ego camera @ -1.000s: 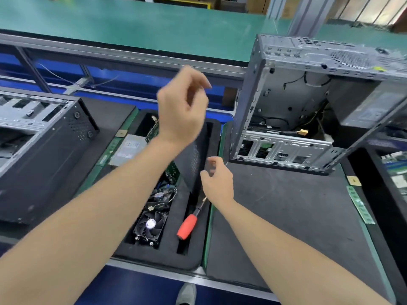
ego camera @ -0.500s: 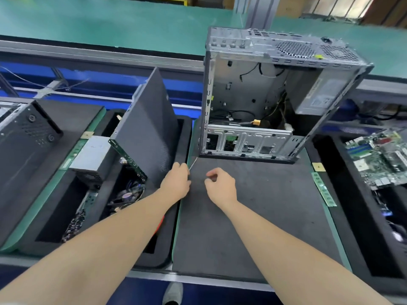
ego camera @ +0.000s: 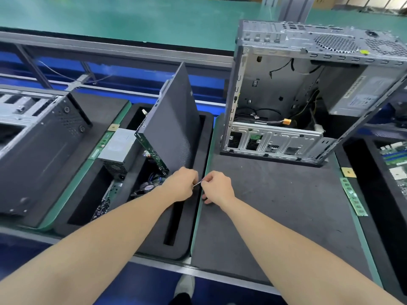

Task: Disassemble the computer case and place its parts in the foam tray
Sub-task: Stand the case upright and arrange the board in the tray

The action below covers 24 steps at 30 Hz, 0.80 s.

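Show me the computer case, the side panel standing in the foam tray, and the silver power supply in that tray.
Computer case [ego camera: 273,139], head view, on its metal drive cage.
Side panel [ego camera: 174,119], head view, middle of its dark face.
Power supply [ego camera: 117,145], head view, on its silver top.

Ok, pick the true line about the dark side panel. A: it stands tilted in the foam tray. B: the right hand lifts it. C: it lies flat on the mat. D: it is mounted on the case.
A: the side panel stands on edge, leaning, in the foam tray, left of the open computer case; the left hand and right hand pinch a thin metal tool.
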Available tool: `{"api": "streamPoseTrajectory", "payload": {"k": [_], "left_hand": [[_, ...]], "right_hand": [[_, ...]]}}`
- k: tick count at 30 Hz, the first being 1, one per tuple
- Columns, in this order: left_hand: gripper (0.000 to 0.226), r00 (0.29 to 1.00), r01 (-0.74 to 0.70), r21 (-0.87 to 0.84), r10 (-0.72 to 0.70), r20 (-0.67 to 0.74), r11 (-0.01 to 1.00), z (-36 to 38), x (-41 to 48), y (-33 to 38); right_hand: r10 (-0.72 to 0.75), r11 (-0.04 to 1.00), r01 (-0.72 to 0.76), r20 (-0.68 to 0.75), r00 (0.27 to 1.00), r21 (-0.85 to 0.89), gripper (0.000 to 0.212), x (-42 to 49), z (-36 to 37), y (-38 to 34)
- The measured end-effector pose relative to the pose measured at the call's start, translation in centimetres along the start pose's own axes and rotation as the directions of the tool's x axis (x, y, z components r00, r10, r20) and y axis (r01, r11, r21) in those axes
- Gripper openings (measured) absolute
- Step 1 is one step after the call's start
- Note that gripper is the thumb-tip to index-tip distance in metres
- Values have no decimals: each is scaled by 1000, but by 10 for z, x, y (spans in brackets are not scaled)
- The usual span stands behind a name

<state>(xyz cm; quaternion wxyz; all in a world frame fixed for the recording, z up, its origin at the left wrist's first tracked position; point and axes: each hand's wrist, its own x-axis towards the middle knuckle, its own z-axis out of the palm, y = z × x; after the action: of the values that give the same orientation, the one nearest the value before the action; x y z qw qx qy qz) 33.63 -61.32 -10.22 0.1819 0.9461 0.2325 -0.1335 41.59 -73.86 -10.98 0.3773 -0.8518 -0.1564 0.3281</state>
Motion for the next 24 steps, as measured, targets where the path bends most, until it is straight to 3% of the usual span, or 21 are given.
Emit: {"api": "streamPoseTrajectory", "payload": {"k": [3, 6, 10, 17, 24], "left_hand": [[20, 1000, 13, 177, -13, -1, 984, -5, -10, -2], [28, 1000, 17, 281, -11, -21, 960, -3, -15, -1], [47, 996, 47, 323, -22, -82, 945, 3, -16, 0], [43, 988, 74, 475, 2, -156, 877, 11, -23, 2], [50, 984, 62, 472, 26, -178, 880, 2, -20, 8]], "right_hand": [[36, 999, -35, 34, 999, -26, 19, 1, 12, -5], [50, 998, -49, 23, 998, -42, 19, 1, 17, -5], [57, 998, -56, 27, 998, -20, 23, 2, 14, -3], [53, 998, -54, 64, 997, 20, 21, -1, 8, 0], [39, 999, -41, 57, 998, 31, 19, 0, 8, 3]]}}
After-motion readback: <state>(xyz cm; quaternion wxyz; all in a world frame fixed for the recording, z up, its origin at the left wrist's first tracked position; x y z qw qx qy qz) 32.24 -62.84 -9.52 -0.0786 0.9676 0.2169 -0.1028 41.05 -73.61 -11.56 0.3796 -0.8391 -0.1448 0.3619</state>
